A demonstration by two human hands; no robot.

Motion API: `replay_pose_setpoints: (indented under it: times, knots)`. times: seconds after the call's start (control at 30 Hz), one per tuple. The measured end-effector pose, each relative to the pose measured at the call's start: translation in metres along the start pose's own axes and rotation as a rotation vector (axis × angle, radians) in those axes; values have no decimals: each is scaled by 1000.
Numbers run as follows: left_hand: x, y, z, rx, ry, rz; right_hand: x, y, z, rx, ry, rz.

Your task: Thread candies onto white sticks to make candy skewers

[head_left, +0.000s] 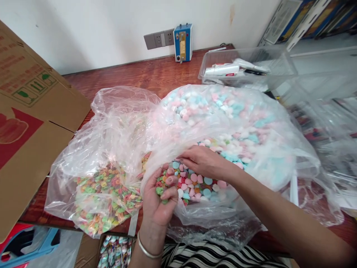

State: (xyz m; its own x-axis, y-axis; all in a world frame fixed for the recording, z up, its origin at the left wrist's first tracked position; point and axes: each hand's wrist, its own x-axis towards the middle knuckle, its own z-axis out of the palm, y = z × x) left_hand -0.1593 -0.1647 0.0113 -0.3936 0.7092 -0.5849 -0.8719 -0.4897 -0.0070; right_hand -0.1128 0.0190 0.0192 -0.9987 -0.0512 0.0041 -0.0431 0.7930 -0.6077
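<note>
My left hand (164,193) is palm up and curled around a few small green and orange ring-shaped candies (160,190). It rests at the mouth of a large clear plastic bag (237,208). Inside that bag lie many pink, white and blue button-shaped candies (200,178), with some coloured rings mixed in. Above them, my right hand (202,158) reaches across with its fingers drawn together by the bag's edge; what is between the fingertips is hidden. Left of my hands, another clear bag (111,126) contains many green, orange and red ring candies (108,191).
A cardboard box (50,108) stands at the left. Behind the bags are a clear plastic bin (248,74) holding packets and a blue device (183,42) near wall sockets (158,39). Below the table edge, a box shows wrapped sweets (115,251).
</note>
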Motion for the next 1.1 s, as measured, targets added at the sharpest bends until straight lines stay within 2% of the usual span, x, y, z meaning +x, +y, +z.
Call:
replay_pose_setpoints:
  times: [0.13, 0.23, 0.33, 0.4, 0.47, 0.57, 0.67, 0.73, 0.83, 0.93, 1.0, 1.1]
  knots:
    - [5, -26, -5, 45, 19, -133, 43, -11, -14, -44, 12, -178]
    - [14, -34, -9, 63, 69, -161, 52, -14, -20, -167, 67, -119]
    - [19, -24, -9, 46, 99, -69, 29, -10, -11, -382, 9, 50]
    - [18, -11, -8, 30, 101, -3, 1, -5, 3, -485, -21, 104]
    - [16, -1, -6, 9, 101, 28, -29, -3, 16, -518, -11, 86]
    - [14, 8, -3, -4, 94, 46, -65, -7, 28, -344, 5, -2]
    - [16, 8, -1, 10, 88, 62, -80, -10, 27, -79, -25, -53]
    - [17, 6, 0, 18, 90, 58, -77, -8, 25, -60, 14, 15]
    - [18, 4, 1, 42, 103, 65, -56, -3, 25, -200, 104, 252]
    - [17, 3, 2, 65, 116, 74, -29, 1, 28, -246, 64, 419]
    - [17, 3, 1, 67, 110, 71, -18, 2, 29, -227, 40, 455]
    - [18, 5, 0, 51, 93, 62, -16, 6, 26, -155, 47, 462]
